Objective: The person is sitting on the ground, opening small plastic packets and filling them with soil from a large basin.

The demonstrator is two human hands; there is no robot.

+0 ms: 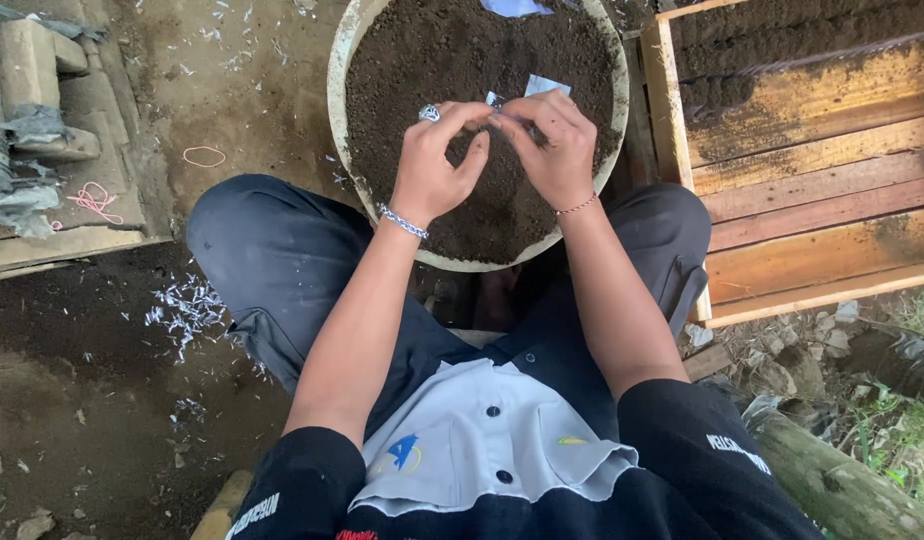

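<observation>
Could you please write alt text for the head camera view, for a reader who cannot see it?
A seated person's left hand and right hand meet over a round basin of dark soil, pinching a small pale packet between the fingers. A wooden crate partly filled with soil stands to the right, and rubber bands lie on the dirt ground to the left.

Ground: bare brown packed-earth floor (102, 400), damp and uneven, strewn with small white paper scraps (187, 305).
Left side: weathered grey concrete slab (72, 225) with two loose rubber bands, one pale orange (204, 156), one pink (94, 202).
Right side: yellowish wooden slatted crate (812, 190), soil piled in its far end.
Lower right: mossy grey log (842, 485), small stones and green grass (907, 440).
Light: soft, even daylight outdoors.
</observation>
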